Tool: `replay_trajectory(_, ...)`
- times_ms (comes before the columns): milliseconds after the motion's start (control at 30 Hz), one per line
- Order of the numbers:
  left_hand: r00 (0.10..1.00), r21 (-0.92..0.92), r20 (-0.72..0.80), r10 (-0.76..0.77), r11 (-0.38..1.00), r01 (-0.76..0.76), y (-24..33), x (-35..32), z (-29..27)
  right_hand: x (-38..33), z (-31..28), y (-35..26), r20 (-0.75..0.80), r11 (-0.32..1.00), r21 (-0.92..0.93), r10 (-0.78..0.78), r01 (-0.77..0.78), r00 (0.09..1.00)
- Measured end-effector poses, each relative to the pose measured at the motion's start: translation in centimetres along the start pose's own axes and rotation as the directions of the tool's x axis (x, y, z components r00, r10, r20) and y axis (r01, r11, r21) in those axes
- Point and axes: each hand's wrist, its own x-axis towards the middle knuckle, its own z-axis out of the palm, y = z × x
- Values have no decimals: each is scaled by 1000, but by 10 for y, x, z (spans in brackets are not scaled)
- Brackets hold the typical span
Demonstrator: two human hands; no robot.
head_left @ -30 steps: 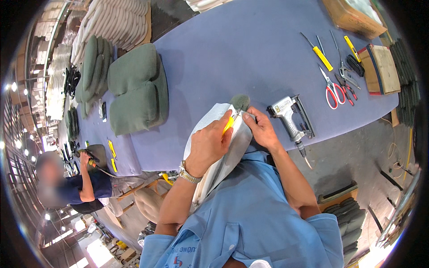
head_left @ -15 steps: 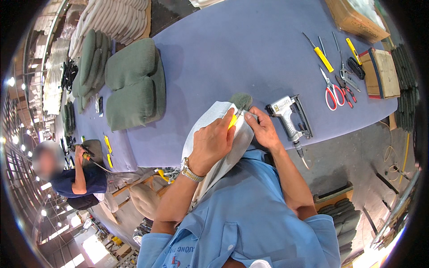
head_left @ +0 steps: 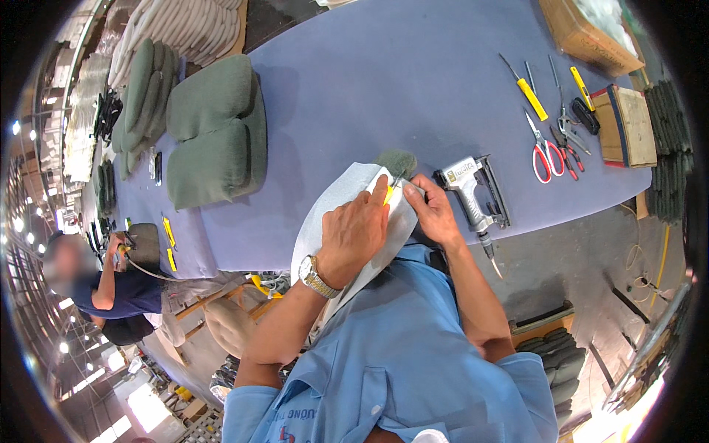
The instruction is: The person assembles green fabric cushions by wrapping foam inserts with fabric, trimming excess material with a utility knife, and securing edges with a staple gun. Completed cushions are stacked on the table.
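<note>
A pale grey-white piece point(head_left: 319, 218) with green plush fabric point(head_left: 396, 161) at its far end lies in front of my body, over the table's near edge. My left hand point(head_left: 353, 235) is closed round a yellow-handled tool point(head_left: 389, 194), with the forefinger stretched along it toward the fabric's edge. The tool's tip is too small to make out. Beside it, my right hand point(head_left: 434, 213) pinches the edge of the piece between thumb and fingers. A silver staple gun point(head_left: 469, 184) lies just right of my right hand, its hose hanging off the edge.
Red-handled scissors point(head_left: 545, 155), pliers point(head_left: 567, 156), a yellow-handled screwdriver point(head_left: 532, 100) and a yellow cutter point(head_left: 582, 87) lie at the right by a cardboard box point(head_left: 624, 129). Green cushions point(head_left: 214, 133) sit at the left. A co-worker point(head_left: 125, 292) handles a tool farther left.
My view has shifted slightly, moving the table and cushions a little in the picture. Both hands keep their hold at the fabric's edge. The co-worker's hand has moved a little.
</note>
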Motion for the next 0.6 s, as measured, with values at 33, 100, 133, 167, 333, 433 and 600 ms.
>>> replay_trajectory(33, 1000, 0, -6, 13, 1000, -13, 0, 0, 0, 0, 0, 1, 4, 1000, 7, 3, -3, 1000)
replay_trajectory(100, 1000, 10, 1, 26, 1000, -26, 0, 1, -1, 1, -2, 3, 12, 1000, 19, 10, -10, 1000)
replay_trajectory(133, 1000, 20, 13, 26, 999, -26, -1, 1, -1, 1, -1, 3, 6, 1000, 15, 7, -7, 1000)
replay_trajectory(167, 999, 29, 26, 27, 999, -27, -1, 1, -1, 0, 0, 4, 0, 1000, 11, 4, -4, 1000)
replay_trajectory(333, 997, 68, 72, 37, 997, -42, 2, 3, -6, -3, -1, 4, -6, 1000, 23, 11, -11, 1000)
replay_trajectory(433, 997, 85, 65, 51, 995, -57, 3, 2, -4, -5, 1, 6, -5, 994, 105, 26, -25, 1000)
replay_trajectory(600, 995, 115, 77, 59, 991, -67, 6, -1, -6, -7, 0, 6, -14, 997, 70, 16, -15, 1000)
